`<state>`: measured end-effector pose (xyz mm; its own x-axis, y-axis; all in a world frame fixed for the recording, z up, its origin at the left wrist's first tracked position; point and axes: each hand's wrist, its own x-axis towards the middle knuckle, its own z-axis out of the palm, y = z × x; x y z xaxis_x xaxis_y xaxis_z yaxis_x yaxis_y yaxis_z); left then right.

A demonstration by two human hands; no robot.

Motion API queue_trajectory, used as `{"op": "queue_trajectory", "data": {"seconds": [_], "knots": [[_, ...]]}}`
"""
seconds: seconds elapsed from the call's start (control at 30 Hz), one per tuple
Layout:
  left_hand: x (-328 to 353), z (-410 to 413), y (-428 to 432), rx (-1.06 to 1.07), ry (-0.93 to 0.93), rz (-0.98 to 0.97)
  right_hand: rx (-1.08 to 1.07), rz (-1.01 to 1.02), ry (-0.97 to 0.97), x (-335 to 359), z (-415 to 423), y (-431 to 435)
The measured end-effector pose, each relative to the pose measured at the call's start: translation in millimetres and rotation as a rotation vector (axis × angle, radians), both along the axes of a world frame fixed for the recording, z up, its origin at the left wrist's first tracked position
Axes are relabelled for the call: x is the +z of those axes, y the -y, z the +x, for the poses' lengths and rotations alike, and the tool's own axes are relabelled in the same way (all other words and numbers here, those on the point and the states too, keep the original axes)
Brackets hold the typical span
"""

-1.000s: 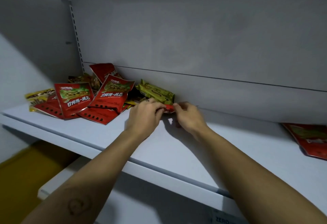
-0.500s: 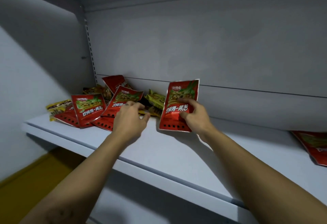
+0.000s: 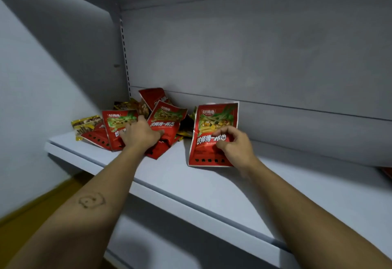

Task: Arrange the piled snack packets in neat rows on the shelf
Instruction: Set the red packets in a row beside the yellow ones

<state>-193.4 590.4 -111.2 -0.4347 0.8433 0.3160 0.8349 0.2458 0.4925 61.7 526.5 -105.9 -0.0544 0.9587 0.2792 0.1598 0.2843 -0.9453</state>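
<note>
Pile [image 3: 165, 120] sits centre-left of the frame, at the left end of the shelf [image 3: 212, 188], against the back panel [image 3: 275, 67]. Left hand [image 3: 140, 135] lies on it, fingers bent down; gripping or only pressing, cannot tell. It has shifted left across the pile since 0.5 s ago. Right hand [image 3: 233, 145] pinches the held packet [image 3: 212, 120] at centre: upright, long axis vertical, print facing the camera, bottom edge on the shelf. Bare shelf runs rightward.

Shop: metal shelving [image 3: 212, 186] w/ snack packets [image 3: 167, 120].
</note>
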Motion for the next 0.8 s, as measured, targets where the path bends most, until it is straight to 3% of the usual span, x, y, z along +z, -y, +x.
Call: {"op": "queue_trajectory", "data": {"seconds": [0.13, 0.23, 0.4, 0.53, 0.8], "knots": [[7.9, 3.6, -11.5, 0.020, -0.006, -0.070, 0.025, -0.030, -0.080, -2.5, 12.3, 0.5], [12.2, 9.2, -15.5, -0.016, 0.011, -0.008, 0.000, -0.050, 0.000, -5.3, 15.7, -2.5], [18.4, 30.4, 0.1, -0.305, 0.537, 0.171, -0.038, -0.051, -0.004, 3.9, 18.7, -7.4], [29.8, 52.9, 25.8, -0.486, 0.887, 0.249, -0.072, 0.105, -0.036, 26.3, 33.6, 0.0], [64.9, 153.4, 65.2, -0.821, 1.022, 0.291, -0.189, 0.279, -0.018, 73.1, 109.3, 42.4]]}}
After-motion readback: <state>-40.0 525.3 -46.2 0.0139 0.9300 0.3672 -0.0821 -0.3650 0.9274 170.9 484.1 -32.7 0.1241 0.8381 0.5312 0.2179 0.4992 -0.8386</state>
